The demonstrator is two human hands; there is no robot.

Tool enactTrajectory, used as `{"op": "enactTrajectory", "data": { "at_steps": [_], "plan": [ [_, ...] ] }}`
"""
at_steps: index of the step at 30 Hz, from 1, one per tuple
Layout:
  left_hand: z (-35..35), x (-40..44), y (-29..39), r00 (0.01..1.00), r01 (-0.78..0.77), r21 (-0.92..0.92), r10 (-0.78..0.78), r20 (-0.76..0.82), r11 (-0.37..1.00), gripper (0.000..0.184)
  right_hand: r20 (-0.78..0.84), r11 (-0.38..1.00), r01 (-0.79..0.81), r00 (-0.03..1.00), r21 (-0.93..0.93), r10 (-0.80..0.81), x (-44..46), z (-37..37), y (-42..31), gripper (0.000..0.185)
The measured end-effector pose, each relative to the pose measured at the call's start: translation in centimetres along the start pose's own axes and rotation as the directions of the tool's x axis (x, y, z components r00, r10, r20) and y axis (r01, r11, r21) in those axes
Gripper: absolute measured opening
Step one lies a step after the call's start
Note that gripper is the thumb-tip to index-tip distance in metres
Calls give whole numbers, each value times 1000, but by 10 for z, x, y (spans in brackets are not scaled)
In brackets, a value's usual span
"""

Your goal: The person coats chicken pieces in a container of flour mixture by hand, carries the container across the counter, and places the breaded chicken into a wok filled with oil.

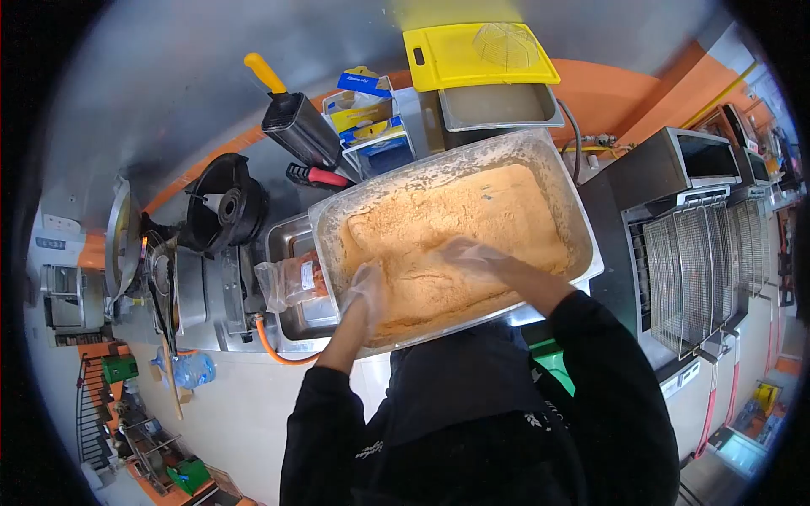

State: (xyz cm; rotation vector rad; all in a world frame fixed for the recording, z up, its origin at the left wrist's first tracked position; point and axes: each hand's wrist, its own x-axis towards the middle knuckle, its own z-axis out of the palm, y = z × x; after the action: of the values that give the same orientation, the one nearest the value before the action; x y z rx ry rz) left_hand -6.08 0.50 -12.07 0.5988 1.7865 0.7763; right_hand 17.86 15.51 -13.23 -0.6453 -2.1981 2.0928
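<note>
A large metal pan point(582, 221) holds a deep layer of orange-tan powder point(498, 211). Both hands wear clear plastic gloves and reach into the powder. My left hand point(364, 291) is at the pan's left side, its fingers blurred and partly sunk in powder. Near the middle of the pan, my right hand point(472, 255) points leftward with its fingertips in the powder. The fingers of both are too smeared or buried to tell what they hold. A small dark bluish speck lies on the powder toward the back.
Left of the pan, a plastic bag point(291, 282) with reddish contents lies in a metal tray point(291, 325). Behind stand a knife holder point(299, 131), boxes point(371, 126) and a yellow board point(456, 61) on another pan. Fryer baskets point(688, 270) are at right.
</note>
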Motion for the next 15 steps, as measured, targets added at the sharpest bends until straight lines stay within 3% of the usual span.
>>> {"op": "enactTrajectory", "data": {
  "at_steps": [3,4,5,6,8,10,12,15],
  "plan": [
    [25,1,10,986,-28,-53,19,-163,998,28,-101,882,40,995,470,9,16,36,-52,36],
    [24,-2,16,976,-64,-77,47,-212,995,29,-113,967,-104,985,233,133,19,33,-76,37],
    [19,-7,21,962,-113,-92,86,-258,989,29,-153,967,-252,957,-17,247,24,25,-104,39],
    [13,-12,27,951,-151,-107,114,-289,983,30,-220,884,-388,915,-261,337,27,16,-127,40],
    [0,-11,30,945,-142,-117,99,-313,983,31,-311,999,-36,950,-19,29,4,-8,-140,30],
    [-11,8,24,958,-49,-97,19,-287,994,32,-388,923,-346,884,-169,260,37,-51,-64,25],
    [-13,32,25,954,-33,-54,15,-300,998,34,-386,974,-91,907,208,168,45,-56,-36,25],
    [-3,50,36,934,-57,-13,49,-354,998,36,-446,745,242,891,621,82,75,-33,-11,24]
  ]
}}
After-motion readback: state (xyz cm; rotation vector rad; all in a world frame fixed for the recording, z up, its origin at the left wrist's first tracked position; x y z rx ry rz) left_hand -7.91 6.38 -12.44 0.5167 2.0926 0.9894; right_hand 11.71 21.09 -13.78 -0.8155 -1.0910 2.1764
